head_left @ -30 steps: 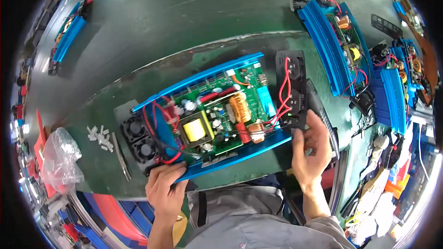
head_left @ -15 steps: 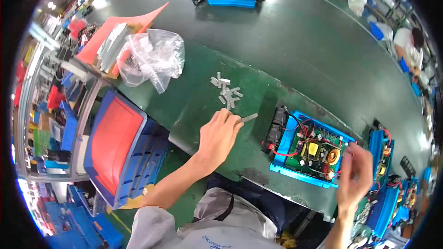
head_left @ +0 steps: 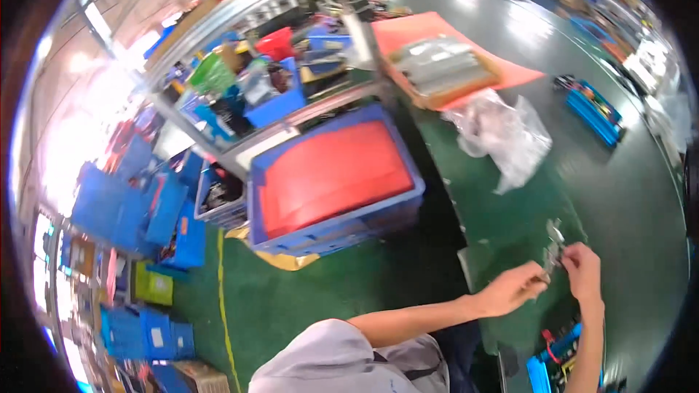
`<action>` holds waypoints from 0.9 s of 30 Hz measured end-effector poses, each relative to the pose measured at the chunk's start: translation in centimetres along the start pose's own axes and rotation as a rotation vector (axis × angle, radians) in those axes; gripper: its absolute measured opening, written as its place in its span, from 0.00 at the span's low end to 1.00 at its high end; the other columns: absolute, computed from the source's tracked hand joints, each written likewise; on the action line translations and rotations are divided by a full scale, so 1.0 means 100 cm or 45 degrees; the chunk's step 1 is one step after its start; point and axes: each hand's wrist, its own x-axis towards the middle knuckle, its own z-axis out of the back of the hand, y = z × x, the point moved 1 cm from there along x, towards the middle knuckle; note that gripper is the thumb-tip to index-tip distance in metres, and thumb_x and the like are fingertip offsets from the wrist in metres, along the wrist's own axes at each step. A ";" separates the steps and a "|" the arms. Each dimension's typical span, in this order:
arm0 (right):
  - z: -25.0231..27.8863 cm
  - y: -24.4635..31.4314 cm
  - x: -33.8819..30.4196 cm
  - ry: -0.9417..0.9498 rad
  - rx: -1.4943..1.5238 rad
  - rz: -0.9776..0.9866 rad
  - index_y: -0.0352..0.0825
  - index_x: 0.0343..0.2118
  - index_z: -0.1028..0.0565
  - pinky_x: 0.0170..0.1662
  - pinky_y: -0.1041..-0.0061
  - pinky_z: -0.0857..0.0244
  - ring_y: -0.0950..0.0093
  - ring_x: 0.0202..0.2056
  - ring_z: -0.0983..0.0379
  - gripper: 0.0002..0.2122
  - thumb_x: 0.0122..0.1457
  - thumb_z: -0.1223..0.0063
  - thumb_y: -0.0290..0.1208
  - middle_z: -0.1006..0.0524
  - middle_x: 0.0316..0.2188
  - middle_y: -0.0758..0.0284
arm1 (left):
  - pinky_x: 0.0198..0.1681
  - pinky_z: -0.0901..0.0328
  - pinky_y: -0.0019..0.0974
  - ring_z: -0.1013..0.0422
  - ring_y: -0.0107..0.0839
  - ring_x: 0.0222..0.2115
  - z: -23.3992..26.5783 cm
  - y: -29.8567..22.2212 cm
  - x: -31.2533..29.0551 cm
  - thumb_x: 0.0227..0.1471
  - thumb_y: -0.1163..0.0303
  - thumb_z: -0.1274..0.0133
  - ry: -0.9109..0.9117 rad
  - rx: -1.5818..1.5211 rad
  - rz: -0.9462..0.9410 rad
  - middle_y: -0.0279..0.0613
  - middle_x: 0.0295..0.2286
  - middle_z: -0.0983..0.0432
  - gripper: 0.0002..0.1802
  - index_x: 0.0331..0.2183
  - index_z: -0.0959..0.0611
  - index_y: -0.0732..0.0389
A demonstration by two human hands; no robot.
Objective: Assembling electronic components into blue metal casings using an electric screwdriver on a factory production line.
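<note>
My left hand (head_left: pixel 513 289) and right hand (head_left: pixel 585 271) are close together over the green bench (head_left: pixel 499 222), right by the small pale pieces (head_left: pixel 555 234). Fingers are curled on both; blur means I can't tell whether either grips anything. The blue case (head_left: pixel 539 375) sits partly behind my right forearm.

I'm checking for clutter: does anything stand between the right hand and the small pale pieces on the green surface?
Nothing visible does: the right hand is close beside the small pale pieces, though blur hides whether they touch. The clear bag lies beyond them.
</note>
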 end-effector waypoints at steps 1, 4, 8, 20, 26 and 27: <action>0.002 0.002 0.002 0.077 0.085 -0.090 0.27 0.33 0.25 0.37 0.70 0.30 0.67 0.31 0.23 0.05 0.52 0.43 0.17 0.22 0.28 0.58 | 0.35 0.32 0.35 0.28 0.30 0.30 0.003 0.000 -0.001 0.65 0.71 0.51 0.013 -0.025 0.083 0.41 0.31 0.29 0.07 0.40 0.28 0.64; -0.002 -0.001 0.007 0.159 0.095 -0.134 0.27 0.36 0.27 0.35 0.71 0.30 0.70 0.31 0.23 0.08 0.53 0.44 0.16 0.22 0.28 0.58 | 0.35 0.31 0.36 0.27 0.30 0.30 0.006 -0.007 -0.003 0.66 0.70 0.53 0.030 -0.076 0.065 0.43 0.31 0.28 0.08 0.40 0.34 0.64; 0.002 0.011 -0.021 -0.071 -0.192 0.168 0.28 0.39 0.27 0.32 0.74 0.34 0.75 0.28 0.28 0.08 0.56 0.46 0.16 0.25 0.28 0.63 | 0.36 0.30 0.38 0.27 0.32 0.31 0.007 -0.012 -0.002 0.67 0.69 0.56 0.016 -0.157 0.080 0.44 0.32 0.28 0.09 0.43 0.35 0.63; 0.047 0.090 -0.195 -0.364 0.511 -0.545 0.29 0.37 0.22 0.32 0.82 0.33 0.80 0.31 0.25 0.04 0.61 0.44 0.20 0.23 0.31 0.68 | 0.48 0.26 0.36 0.22 0.33 0.42 -0.018 -0.042 -0.006 0.64 0.75 0.50 0.188 -0.383 0.204 0.44 0.40 0.21 0.08 0.43 0.24 0.68; 0.040 0.075 -0.265 -0.603 0.527 -0.659 0.32 0.44 0.21 0.35 0.80 0.31 0.80 0.35 0.23 0.08 0.65 0.48 0.24 0.20 0.32 0.68 | 0.44 0.24 0.37 0.21 0.35 0.38 -0.083 -0.064 -0.009 0.60 0.79 0.46 0.483 -0.296 0.406 0.48 0.36 0.20 0.09 0.43 0.21 0.69; 0.038 0.072 -0.273 -0.640 0.473 -0.649 0.31 0.44 0.21 0.35 0.79 0.31 0.79 0.35 0.23 0.08 0.66 0.49 0.24 0.20 0.32 0.67 | 0.43 0.24 0.38 0.21 0.35 0.37 -0.092 -0.061 -0.010 0.59 0.79 0.46 0.510 -0.315 0.395 0.48 0.36 0.20 0.10 0.43 0.22 0.69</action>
